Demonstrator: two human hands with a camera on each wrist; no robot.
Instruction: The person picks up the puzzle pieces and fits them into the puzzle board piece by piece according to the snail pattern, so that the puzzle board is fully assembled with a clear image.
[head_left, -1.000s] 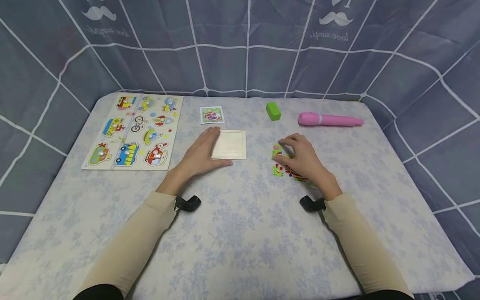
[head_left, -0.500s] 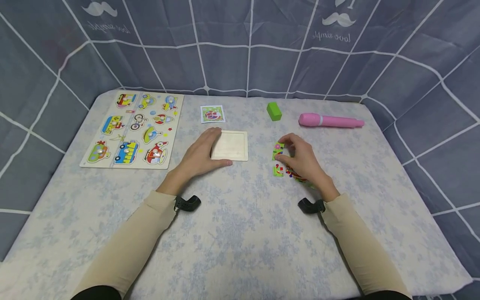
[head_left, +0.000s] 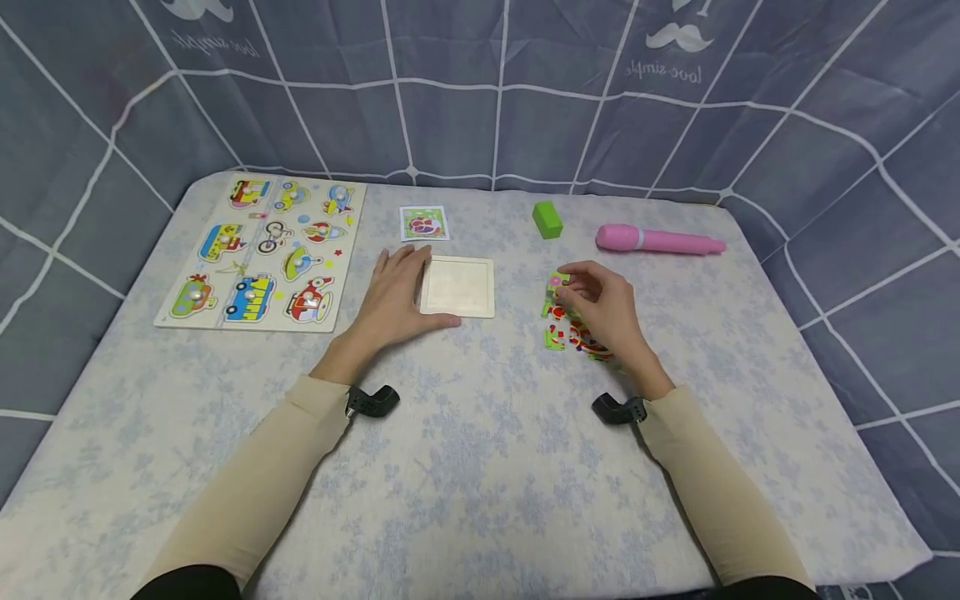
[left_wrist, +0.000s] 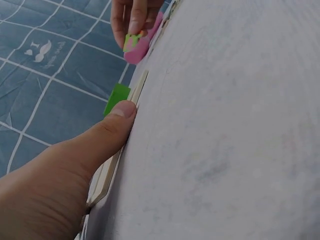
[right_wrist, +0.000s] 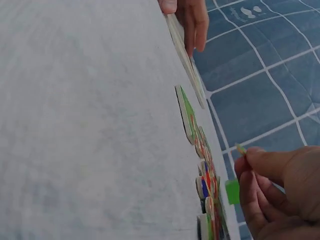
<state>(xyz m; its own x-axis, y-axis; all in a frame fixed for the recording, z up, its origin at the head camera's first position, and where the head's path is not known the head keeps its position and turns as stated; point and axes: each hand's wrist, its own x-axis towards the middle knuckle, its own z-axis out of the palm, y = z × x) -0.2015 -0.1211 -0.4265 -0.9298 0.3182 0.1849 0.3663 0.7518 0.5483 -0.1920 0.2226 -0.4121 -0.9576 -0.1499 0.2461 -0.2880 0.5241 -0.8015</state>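
Observation:
My left hand (head_left: 397,296) spans the left side of a shallow wooden puzzle tray (head_left: 459,287), thumb along its near edge and fingers at the far left corner. The tray lies flat with its inside bare. My right hand (head_left: 600,304) pinches a small green jigsaw piece (left_wrist: 131,42) with a pink patch between thumb and fingertips. In the right wrist view that jigsaw piece stands edge-on, raised off the table. Beneath the right hand lie several green and red jigsaw pieces (head_left: 555,337), partly hidden by it.
A pegged vehicle puzzle board (head_left: 258,250) lies at the left. Behind the tray is a small picture card (head_left: 423,223). A green block (head_left: 547,219) and a pink wand-shaped object (head_left: 660,240) lie at the back right. Grey checked cloth (head_left: 450,125) hangs behind the table.
The right hand has lifted the pinched green piece slightly, uncovering more of the pieces below. The left hand stays at the tray. The head view has shifted a little.

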